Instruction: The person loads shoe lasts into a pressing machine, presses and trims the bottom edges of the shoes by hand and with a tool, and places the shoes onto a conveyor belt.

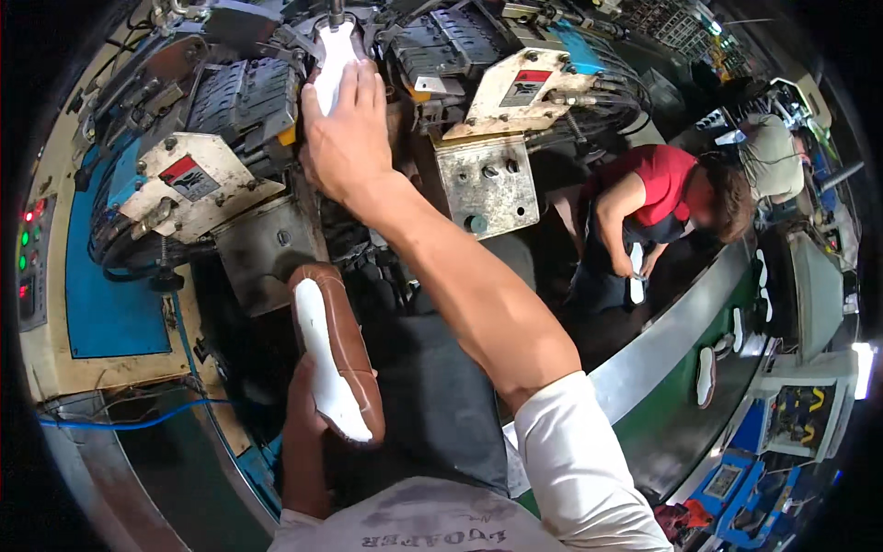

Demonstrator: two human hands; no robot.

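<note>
My left hand (302, 394) is wrapped round a brown shoe upper (342, 322) with a white sole face, held upside down over my lap. It is closed on the shoe's near end, and part of the hand is hidden behind it. My right arm reaches up to the machine, where my right hand (348, 133) grips a second shoe (337, 51), white sole face up. Its thumb lies along one side and its fingers rest over the white face. That shoe sits between the machine's two clamp blocks, under a vertical rod (336, 13).
Angled metal plates (511, 90) with warning labels flank the shoe. A dirty control box (489, 184) with knobs hangs below. At right, a co-worker in a red shirt (658, 179) handles a white-soled shoe beside a green conveyor (662, 405) carrying several shoes. A lit button panel (37, 248) stands far left.
</note>
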